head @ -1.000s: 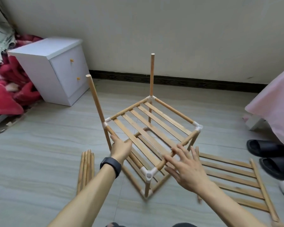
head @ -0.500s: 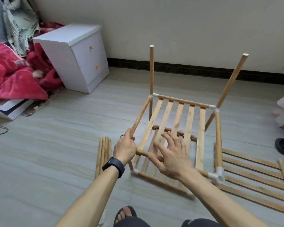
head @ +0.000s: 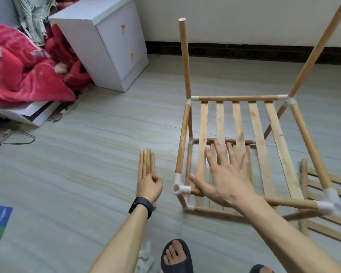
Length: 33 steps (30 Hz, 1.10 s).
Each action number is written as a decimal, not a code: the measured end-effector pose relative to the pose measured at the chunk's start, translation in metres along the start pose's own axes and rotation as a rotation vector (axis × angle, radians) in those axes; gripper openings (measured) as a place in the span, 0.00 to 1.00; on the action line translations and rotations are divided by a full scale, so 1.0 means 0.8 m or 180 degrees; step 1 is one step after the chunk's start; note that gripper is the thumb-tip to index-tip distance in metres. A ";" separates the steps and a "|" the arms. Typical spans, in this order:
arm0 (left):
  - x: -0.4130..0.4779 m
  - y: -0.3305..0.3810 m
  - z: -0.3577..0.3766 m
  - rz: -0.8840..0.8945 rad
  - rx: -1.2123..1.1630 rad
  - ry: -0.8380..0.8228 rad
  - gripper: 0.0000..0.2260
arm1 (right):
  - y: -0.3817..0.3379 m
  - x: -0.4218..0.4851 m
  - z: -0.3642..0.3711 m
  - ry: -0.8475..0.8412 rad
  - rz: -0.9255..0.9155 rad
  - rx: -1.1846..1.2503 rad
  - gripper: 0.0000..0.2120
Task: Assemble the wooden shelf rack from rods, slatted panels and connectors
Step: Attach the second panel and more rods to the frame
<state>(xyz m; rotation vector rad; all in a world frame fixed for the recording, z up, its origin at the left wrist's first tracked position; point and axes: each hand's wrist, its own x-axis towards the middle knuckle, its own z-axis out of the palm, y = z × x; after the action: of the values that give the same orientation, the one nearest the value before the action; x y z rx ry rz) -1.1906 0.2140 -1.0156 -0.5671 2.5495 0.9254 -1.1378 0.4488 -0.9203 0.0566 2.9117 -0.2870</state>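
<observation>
Rack frame (head: 238,98) stands on the floor (head: 87,154), right of the middle: two slatted levels joined by white connectors, and two upright rods (head: 184,56) rising from its far corners toward the wall. Right hand (head: 224,178) is spread wide, fingers straight, over the top slatted panel (head: 259,138), with the thumb just beside the near-left connector (head: 178,187). Pressing or hovering, can't tell. Left hand (head: 150,186) is curled over the near ends of the loose rods (head: 147,164) bundled just left of the frame. Gripping one or not, can't tell. Spare slatted panel (head: 304,178) lies flat at the frame's right.
</observation>
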 end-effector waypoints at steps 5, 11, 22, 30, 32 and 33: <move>0.043 -0.052 0.039 -0.0333 0.1096 -0.0141 0.17 | 0.003 0.001 0.007 0.0002 -0.0009 -0.0041 0.49; 0.057 -0.060 0.066 -0.0266 0.1239 0.0114 0.19 | -0.001 -0.001 0.004 -0.0002 0.0001 0.0023 0.48; 0.041 0.007 -0.045 -0.0594 -0.0296 0.0189 0.17 | 0.009 0.000 0.007 -0.0016 -0.0058 0.0037 0.48; -0.070 0.094 -0.198 0.1227 -0.1243 0.1345 0.17 | 0.017 -0.015 -0.001 -0.0004 -0.0070 0.0034 0.48; -0.108 0.115 -0.217 0.1604 -0.1460 0.1340 0.18 | 0.020 -0.021 -0.008 0.0022 -0.0049 0.0072 0.49; -0.127 0.126 -0.223 0.1755 -0.1529 0.1304 0.18 | 0.021 -0.025 -0.012 0.0078 -0.0033 0.0065 0.49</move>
<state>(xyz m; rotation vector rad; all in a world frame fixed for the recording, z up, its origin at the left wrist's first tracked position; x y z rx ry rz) -1.1890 0.1903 -0.7885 -0.1733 2.9170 1.8058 -1.1197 0.4666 -0.9098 0.0488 2.9342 -0.3201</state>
